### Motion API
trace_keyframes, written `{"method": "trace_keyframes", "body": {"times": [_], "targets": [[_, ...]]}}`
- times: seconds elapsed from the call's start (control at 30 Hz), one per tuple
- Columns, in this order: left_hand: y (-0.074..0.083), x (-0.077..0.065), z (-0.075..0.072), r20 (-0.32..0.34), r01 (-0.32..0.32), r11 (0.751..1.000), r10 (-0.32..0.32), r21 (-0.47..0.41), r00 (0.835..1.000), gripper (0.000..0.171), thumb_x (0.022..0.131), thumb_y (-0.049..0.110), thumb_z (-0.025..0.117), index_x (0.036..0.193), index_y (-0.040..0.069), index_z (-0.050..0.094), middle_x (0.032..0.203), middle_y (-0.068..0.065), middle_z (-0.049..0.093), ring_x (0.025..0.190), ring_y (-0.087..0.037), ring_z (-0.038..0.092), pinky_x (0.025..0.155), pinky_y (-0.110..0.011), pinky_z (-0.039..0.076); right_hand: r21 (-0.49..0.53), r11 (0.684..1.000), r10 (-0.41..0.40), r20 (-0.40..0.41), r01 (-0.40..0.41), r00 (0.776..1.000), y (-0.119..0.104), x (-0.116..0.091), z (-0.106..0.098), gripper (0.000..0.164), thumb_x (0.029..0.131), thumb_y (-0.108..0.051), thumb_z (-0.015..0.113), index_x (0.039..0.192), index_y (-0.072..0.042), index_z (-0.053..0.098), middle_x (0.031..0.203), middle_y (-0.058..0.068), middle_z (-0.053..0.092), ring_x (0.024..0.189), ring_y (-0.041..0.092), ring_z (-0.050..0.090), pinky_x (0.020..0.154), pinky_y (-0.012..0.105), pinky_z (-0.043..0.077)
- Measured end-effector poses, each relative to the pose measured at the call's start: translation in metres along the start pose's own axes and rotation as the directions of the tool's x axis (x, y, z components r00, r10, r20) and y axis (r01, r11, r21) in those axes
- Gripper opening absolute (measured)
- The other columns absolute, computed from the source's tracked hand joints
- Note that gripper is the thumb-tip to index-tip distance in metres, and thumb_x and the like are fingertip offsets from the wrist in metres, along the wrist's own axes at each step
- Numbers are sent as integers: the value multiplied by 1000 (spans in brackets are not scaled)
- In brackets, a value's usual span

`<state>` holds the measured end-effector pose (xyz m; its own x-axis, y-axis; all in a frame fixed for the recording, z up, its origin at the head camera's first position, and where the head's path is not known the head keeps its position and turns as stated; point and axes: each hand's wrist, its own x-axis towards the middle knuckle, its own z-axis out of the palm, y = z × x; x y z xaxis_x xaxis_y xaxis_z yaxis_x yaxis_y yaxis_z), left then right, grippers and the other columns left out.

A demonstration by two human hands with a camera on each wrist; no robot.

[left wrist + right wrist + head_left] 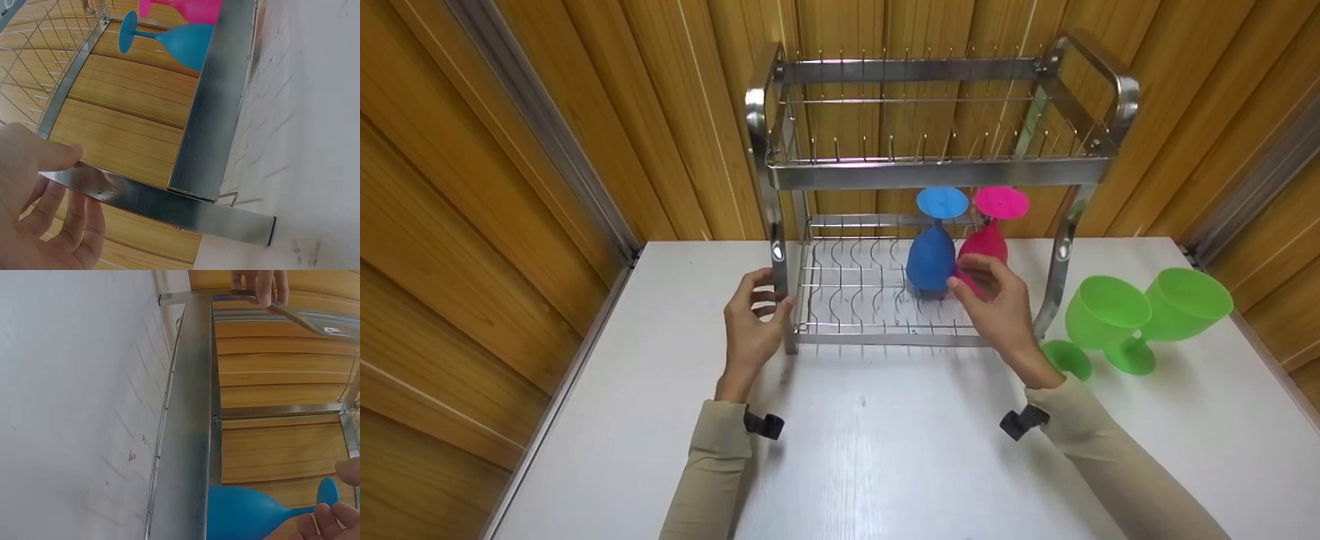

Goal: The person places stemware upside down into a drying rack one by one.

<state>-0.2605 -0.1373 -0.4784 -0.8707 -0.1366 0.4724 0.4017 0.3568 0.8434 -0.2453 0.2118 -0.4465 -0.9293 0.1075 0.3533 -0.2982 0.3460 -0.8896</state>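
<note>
A two-tier metal dish rack [937,174] stands against the back wall. My left hand [754,319] grips its left front leg [135,194], thumb on one side and fingers on the other. A blue goblet [931,259] and a pink goblet [988,241] stand upside down side by side on the lower wire shelf. In front of them is my right hand [997,304], thumb and fingers apart, partly hiding the pink goblet. In the right wrist view, fingers [326,520] overlap the foot of the blue goblet; contact is unclear.
Two green goblets [1108,311] [1189,304] stand upright on the white table [840,450], right of the rack. The upper tier holds rows of upright wire prongs [891,146]. Wood-patterned panels [682,112] enclose the back and both sides.
</note>
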Motion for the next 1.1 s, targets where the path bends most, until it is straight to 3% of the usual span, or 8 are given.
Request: {"method": "trace_keyframes", "body": {"times": [0.2, 0.37, 0.57, 0.87, 1.1], "targets": [[0, 0, 2, 6, -4, 1000, 4, 11, 1000, 47, 92, 1, 81, 136, 6, 64, 124, -13, 72, 101, -27, 73, 86, -42, 66, 59, 996, -69, -24, 70, 997, 5, -29, -17, 42, 96, 1, 77, 135, 5, 64, 129, 17, 68, 126, 28, 66, 112, 20, 51], [0, 0, 1, -4, -6, 1000, 6, 18, 1000, 46, 92, 1, 80, 135, 6, 65, 123, -13, 73, 100, -27, 73, 86, -43, 66, 60, 989, -130, -39, 132, 991, 12, -55, -32, 41, 94, 8, 75, 133, 7, 64, 126, 14, 69, 124, 20, 67, 113, 21, 50], [0, -1, 0, -7, -4, 1000, 4, 8, 1000, 46, 91, 0, 81, 134, 7, 66, 122, -12, 73, 100, -26, 74, 85, -42, 66, 43, 982, -178, -75, 182, 981, 17, -90, -52, 42, 89, 17, 74, 130, 9, 66, 124, 20, 69, 121, 12, 68, 110, 20, 52], [1, 0, 0, 5, -2, 1000, 2, -3, 1000, 47, 91, 0, 81, 135, 7, 65, 123, -12, 72, 100, -25, 73, 85, -40, 66, -35, 996, -81, -106, 77, 991, 30, -114, -77, 43, 90, 18, 73, 131, 8, 65, 124, 10, 69, 121, 8, 67, 110, 17, 51], [0, 0, -1, 9, 13, 1000, -13, -9, 1000, 46, 92, 1, 81, 135, 6, 65, 125, -12, 72, 101, -25, 73, 86, -39, 66, 33, 999, 49, -200, -44, 979, 46, -119, -94, 37, 89, 22, 69, 125, 15, 65, 118, 6, 72, 115, 10, 70, 105, 18, 55]]}}
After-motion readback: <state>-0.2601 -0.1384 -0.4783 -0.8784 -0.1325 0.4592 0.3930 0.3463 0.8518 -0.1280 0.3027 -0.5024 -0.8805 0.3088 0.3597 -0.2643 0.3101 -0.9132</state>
